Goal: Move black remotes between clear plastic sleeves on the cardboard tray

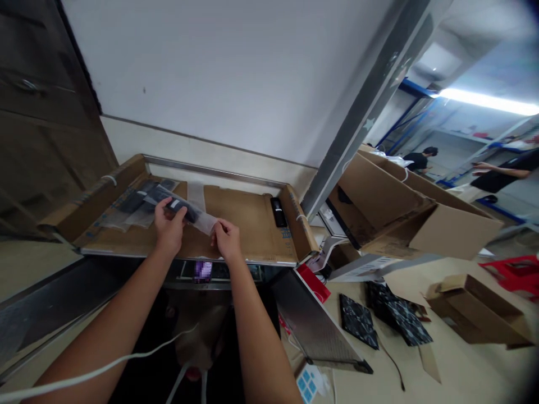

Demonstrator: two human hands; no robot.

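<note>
Between my hands is a clear plastic bag [205, 222] with a dark, oblong item [190, 212] inside it; its exact kind is unclear. My left hand [170, 227] grips the bag around the dark item, thumb on top. At the bag's other end, the fingers of my right hand [226, 235] pinch the plastic. More bagged dark items [137, 201] lie to the left on the cardboard-lined shelf [244, 224]. A black oblong device [278, 212] rests unbagged near the shelf's right side.
A large open cardboard box [387, 196] stands to the right, beyond a grey metal post [362, 112]. Black patterned pieces [357, 320] and a smaller cardboard box [475, 308] lie on the floor. A white cable [122, 359] crosses over my left forearm. Two people are in the background.
</note>
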